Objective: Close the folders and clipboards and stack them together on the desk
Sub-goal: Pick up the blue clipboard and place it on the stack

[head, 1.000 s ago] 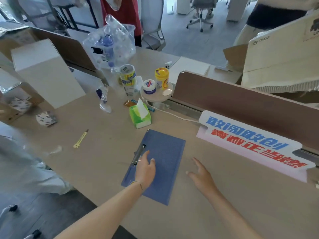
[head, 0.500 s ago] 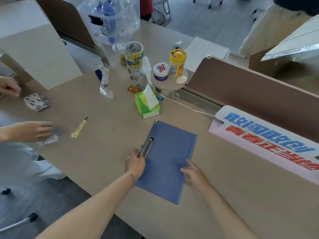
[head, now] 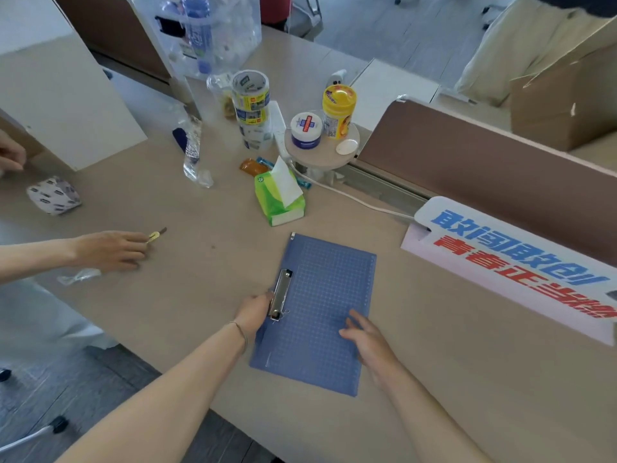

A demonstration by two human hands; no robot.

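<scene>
A blue gridded clipboard (head: 317, 309) lies flat on the tan desk (head: 450, 362), its metal clip (head: 281, 294) on the left edge. My left hand (head: 255, 314) grips that left edge just beside the clip, fingers curled under. My right hand (head: 367, 342) rests on the board's lower right part with its fingers spread flat. No other folder or clipboard is in sight.
A green tissue pack (head: 278, 197) sits just beyond the clipboard. Another person's hand (head: 110, 250) at the left touches a yellow utility knife (head: 156, 234). Tape rolls (head: 251, 108), jars on a round stand (head: 322, 150), a white cable and a slogan sign (head: 514, 262) stand behind and to the right.
My left hand slid from the board's face to its left edge by the clip; my right hand moved from the desk onto the board. Another person's hand reached the yellow knife.
</scene>
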